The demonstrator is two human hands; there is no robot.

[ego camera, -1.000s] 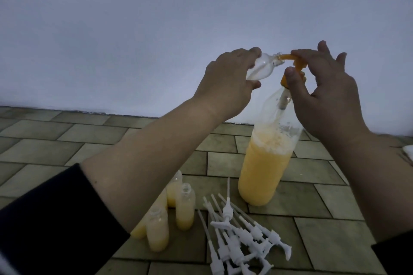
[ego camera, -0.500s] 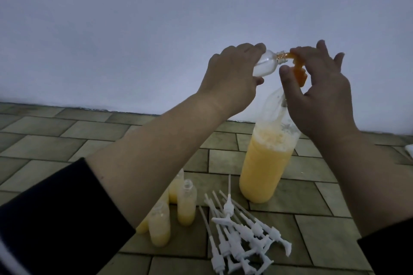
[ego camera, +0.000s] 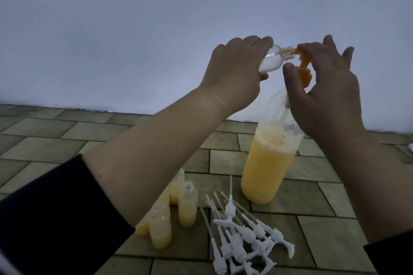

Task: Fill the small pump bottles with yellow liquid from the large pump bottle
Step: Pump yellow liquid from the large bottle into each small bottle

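Note:
The large bottle [ego camera: 267,169] stands on the tiled floor, about half full of yellow liquid with foam on top. Its orange pump head [ego camera: 304,67] sticks up between my hands. My left hand [ego camera: 234,73] grips a small clear bottle [ego camera: 119,60] lying on its side, its threaded mouth set against the orange spout. My right hand [ego camera: 324,94] rests on the pump head, fingers over its top and thumb beside the collar. Several small bottles [ego camera: 186,205] holding yellow liquid stand uncapped on the floor under my left forearm.
A heap of white pump tops with long dip tubes [ego camera: 243,236] lies on the floor in front of the large bottle. A pale wall [ego camera: 156,29] closes off the far side. A white edge [ego camera: 410,147] shows at the far right.
The pump head has risen a little under my right hand. Both hands and the small bottle stay at the spout, shifted slightly left in view.

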